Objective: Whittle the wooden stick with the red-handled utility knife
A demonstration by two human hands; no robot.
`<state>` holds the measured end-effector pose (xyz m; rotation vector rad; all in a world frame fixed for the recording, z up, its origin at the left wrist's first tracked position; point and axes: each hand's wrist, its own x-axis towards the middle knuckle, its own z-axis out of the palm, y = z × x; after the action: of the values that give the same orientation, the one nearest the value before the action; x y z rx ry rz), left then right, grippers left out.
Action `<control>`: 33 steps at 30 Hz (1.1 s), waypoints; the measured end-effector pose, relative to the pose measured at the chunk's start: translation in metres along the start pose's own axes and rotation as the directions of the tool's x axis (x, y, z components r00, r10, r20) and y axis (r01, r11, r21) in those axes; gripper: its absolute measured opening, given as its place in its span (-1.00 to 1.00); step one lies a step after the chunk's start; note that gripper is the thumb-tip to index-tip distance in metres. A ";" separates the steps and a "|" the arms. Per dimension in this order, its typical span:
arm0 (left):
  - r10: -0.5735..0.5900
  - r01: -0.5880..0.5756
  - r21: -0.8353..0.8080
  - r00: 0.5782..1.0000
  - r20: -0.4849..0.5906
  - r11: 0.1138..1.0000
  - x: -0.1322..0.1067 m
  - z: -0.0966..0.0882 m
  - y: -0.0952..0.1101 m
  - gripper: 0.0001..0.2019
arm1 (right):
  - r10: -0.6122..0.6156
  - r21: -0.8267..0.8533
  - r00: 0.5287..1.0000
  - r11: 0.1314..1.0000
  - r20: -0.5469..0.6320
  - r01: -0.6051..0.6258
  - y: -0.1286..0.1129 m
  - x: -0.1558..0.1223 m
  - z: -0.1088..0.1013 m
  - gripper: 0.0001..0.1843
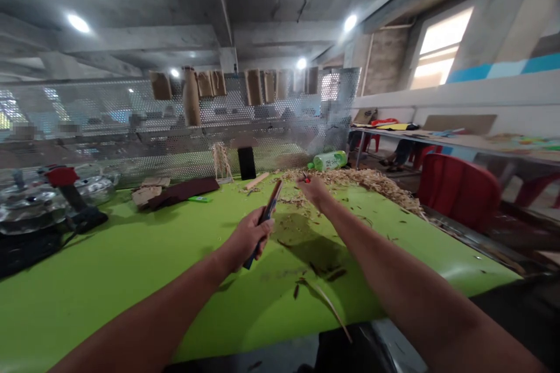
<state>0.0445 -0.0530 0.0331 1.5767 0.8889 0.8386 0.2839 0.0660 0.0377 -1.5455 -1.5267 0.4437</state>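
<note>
Long curled shaving (327,303) lies nearest, by the front edge of the green surface (131,285), with dark chips (326,273) just past it. My left hand (249,237) is clamped on a dark tool (266,217), maybe a carving knife. Can't confirm the blade from this angle. The tool stands tilted, its lower end poking out below my fist, mid-surface and clear of the surface itself. It looks stiff, slim and light. Best hold is the full-fist wrap on the lower part, as now. The smooth flat faces could slip in a loose grip.

My right hand (315,191) is out ahead, fingers together, with a small red bit (307,179) showing at the fingertips. Can't tell if it's clamped or only touching; too small and mostly hidden. Looks light and fiddly, so fingertip pinch only.

That hand sits at the edge of a heap of wood shavings (354,179), with a wooden stick (257,181) to its left. Green bottle (328,161) lies behind the heap, against a perforated metal screen (175,122).
</note>
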 end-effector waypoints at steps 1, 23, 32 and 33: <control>-0.013 0.013 -0.005 1.000 -0.004 1.000 0.003 -0.005 -0.003 -0.51 | -0.030 0.133 0.998 0.991 0.051 0.023 -0.007 -0.006 0.003 -0.64; 0.194 -0.227 -0.438 0.974 -0.120 0.870 0.017 -0.039 0.001 -0.60 | -0.234 0.826 0.900 0.528 0.368 -0.200 -0.042 -0.047 0.033 -0.53; 0.031 -0.239 -0.400 0.886 -0.462 0.885 0.031 -0.032 -0.004 -0.77 | -0.279 0.510 0.687 0.846 0.671 -0.156 -0.047 -0.071 0.047 -0.56; -0.011 -0.211 -0.447 0.896 -0.444 0.869 0.031 -0.035 -0.002 -0.79 | -0.283 0.486 0.678 0.865 0.678 -0.125 -0.047 -0.071 0.046 -0.55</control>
<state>0.0287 -0.0095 0.0387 1.0087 0.8169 1.4104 0.2076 0.0081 0.0263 -0.8844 -1.8498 1.4340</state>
